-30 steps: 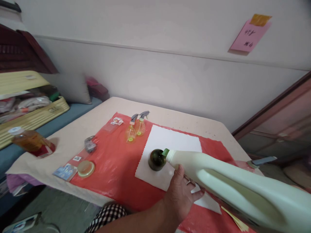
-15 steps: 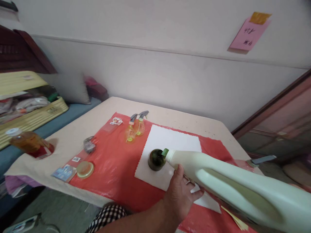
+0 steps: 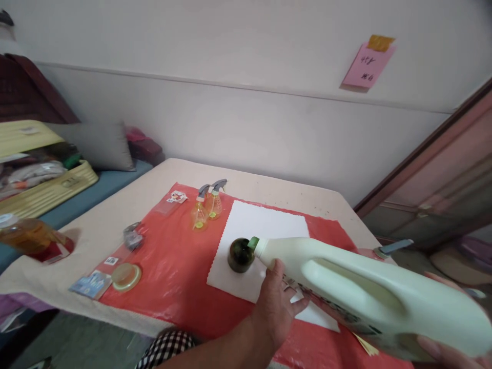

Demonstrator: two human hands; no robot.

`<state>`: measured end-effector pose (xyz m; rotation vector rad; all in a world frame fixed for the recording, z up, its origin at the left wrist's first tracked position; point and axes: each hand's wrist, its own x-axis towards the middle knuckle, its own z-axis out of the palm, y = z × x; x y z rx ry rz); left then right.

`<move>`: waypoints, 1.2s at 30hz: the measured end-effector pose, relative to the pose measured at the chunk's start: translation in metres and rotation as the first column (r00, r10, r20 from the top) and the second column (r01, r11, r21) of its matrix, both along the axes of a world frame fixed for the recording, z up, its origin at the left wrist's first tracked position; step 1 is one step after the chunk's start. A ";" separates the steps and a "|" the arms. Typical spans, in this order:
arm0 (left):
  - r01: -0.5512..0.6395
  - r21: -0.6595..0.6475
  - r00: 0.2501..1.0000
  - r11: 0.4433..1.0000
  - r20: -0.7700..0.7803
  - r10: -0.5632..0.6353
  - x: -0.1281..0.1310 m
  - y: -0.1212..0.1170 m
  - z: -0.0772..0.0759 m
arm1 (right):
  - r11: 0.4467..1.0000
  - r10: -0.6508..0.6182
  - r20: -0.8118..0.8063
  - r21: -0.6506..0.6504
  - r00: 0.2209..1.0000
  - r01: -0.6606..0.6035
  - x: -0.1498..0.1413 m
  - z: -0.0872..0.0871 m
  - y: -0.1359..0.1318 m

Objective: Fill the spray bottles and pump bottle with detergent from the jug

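Observation:
A large pale-green plastic jug (image 3: pixel 357 287) lies tilted nearly level in the air, its neck pointing left. My left hand (image 3: pixel 274 307) holds it near the neck, thumb against the side and fingers under it. At the right edge my right hand (image 3: pixel 448 353), only partly in view, grips the jug's base end. The green spout (image 3: pixel 253 242) is over the rim of a small dark-green glass container (image 3: pixel 237 265). That container stands on a white scalloped-edge sheet (image 3: pixel 261 215). Whether liquid is flowing I cannot tell.
Two yellowish spray bottles (image 3: pixel 207 207) stand on the red plastic sheet (image 3: pixel 165 256). Toward the left are a round lid (image 3: pixel 126 277), a blue packet (image 3: pixel 91 285), a small grey item (image 3: pixel 132 238) and a bottle of amber liquid (image 3: pixel 34 240). A pink note (image 3: pixel 368 66) hangs on the wall.
The view has shifted slightly to the right, so things appear further left. More of the jug's base and my right hand show now. The spout stays at the container's rim.

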<state>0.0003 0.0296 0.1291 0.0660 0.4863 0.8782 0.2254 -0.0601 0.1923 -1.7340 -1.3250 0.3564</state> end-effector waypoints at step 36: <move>0.410 0.484 -0.026 0.773 -0.841 0.540 0.019 0.063 0.001 | 0.950 -0.240 -0.265 -0.261 0.934 0.170 -0.023 -0.083 0.099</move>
